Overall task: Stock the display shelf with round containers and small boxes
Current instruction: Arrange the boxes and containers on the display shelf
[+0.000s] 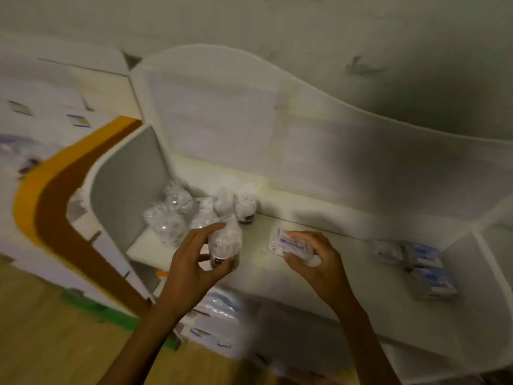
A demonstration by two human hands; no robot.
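Stocking the display shelf [319, 276], we grip a round container [225, 241] in our left hand [191, 269] at centre frame beside the wrapped cluster [177, 215], our right hand [313, 259] pinching a small box [288, 243], with stacked boxes [416, 262] at right leaving open board between.

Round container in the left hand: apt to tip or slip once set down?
The round container looks tall over a narrow dark base, so probably tippy if nudged. Its glossy clear wrap may be slippery. The left hand grips it with fingers curled round, which suggests it's light.
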